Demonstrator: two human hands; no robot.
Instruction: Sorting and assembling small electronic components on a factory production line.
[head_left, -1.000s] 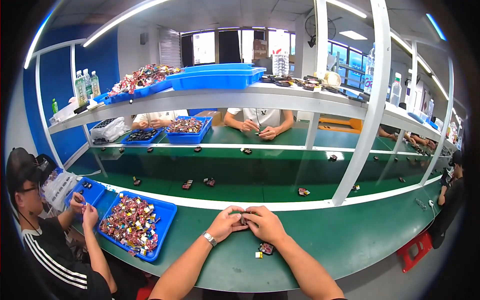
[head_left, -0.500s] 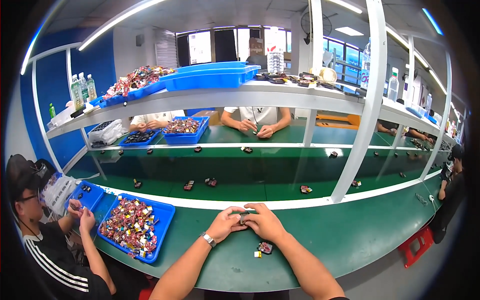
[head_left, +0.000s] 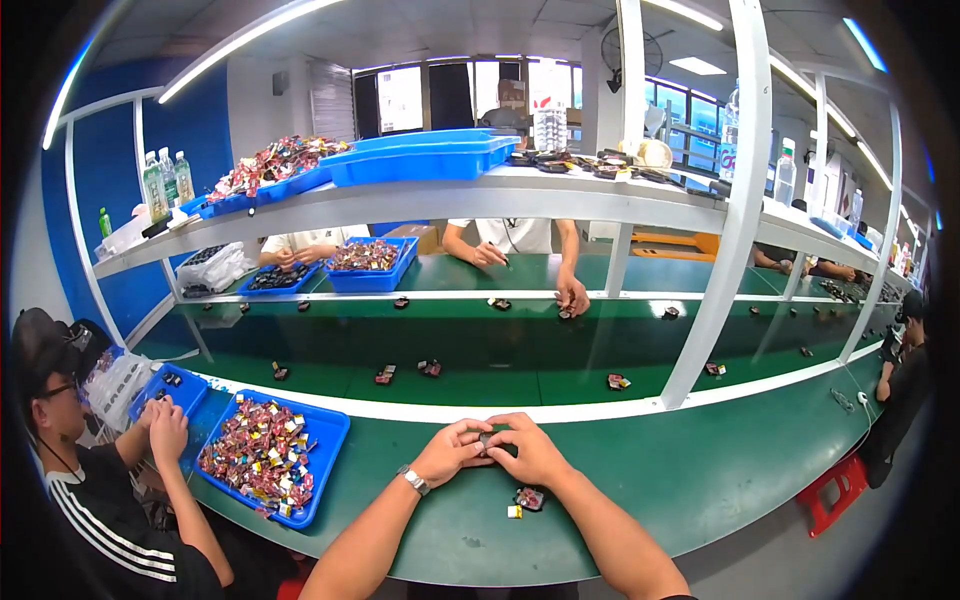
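Left hand (head_left: pixel 452 452) and right hand (head_left: pixel 528 450) meeting fingertip to fingertip, curled shut around a small dark part (head_left: pixel 485 440), just inside the white far edge of the green bench (head_left: pixel 700 470). Another small dark part (head_left: pixel 529 497) and a tiny yellow piece (head_left: pixel 514 511) lying nearer the bench's near edge, just beside the right wrist. Blue tray (head_left: pixel 322 445) of mixed small parts toward the left end. Green conveyor (head_left: pixel 500 350) beyond, dotted with parts; white shelf (head_left: pixel 420 190) overhead with blue bins; co-workers opposite and at left.
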